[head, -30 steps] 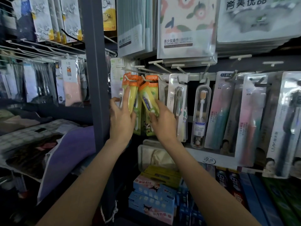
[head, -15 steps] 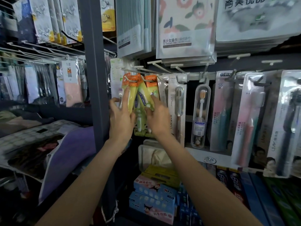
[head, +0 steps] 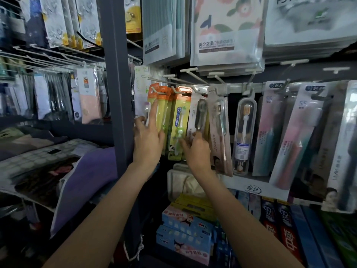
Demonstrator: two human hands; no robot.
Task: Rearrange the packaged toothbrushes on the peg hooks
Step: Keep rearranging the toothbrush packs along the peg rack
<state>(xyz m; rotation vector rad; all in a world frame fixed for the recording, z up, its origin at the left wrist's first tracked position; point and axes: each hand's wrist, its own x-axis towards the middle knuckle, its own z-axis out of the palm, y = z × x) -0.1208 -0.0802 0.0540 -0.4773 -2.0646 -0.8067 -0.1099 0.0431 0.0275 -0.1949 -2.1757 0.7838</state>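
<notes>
Packaged toothbrushes hang on white peg hooks (head: 185, 82). My left hand (head: 147, 140) grips the orange-yellow packs (head: 160, 105) at the far left, index finger straight up their front, thumb by a white pack behind. An orange-green children's pack (head: 179, 120) hangs straight on its hook between my hands. My right hand (head: 197, 149) holds the lower part of the white pack with a grey brush (head: 201, 113), thumb pointing toward the green pack's bottom. Further right hang a brown-brush pack (head: 219, 120), a clear-case brush (head: 245, 128) and pink packs (head: 301, 132).
A grey shelf upright (head: 116, 74) stands just left of my left hand. Towel packs (head: 226, 31) hang above the hooks. Boxed toothpaste (head: 185, 235) and red tubes (head: 280, 229) fill the shelf below. Folded textiles (head: 87, 171) lie at the left.
My right hand let go of the tilted orange-green pack, which now hangs straight, and moved right onto the white grey-brush pack. My left hand stayed on the orange-yellow packs.
</notes>
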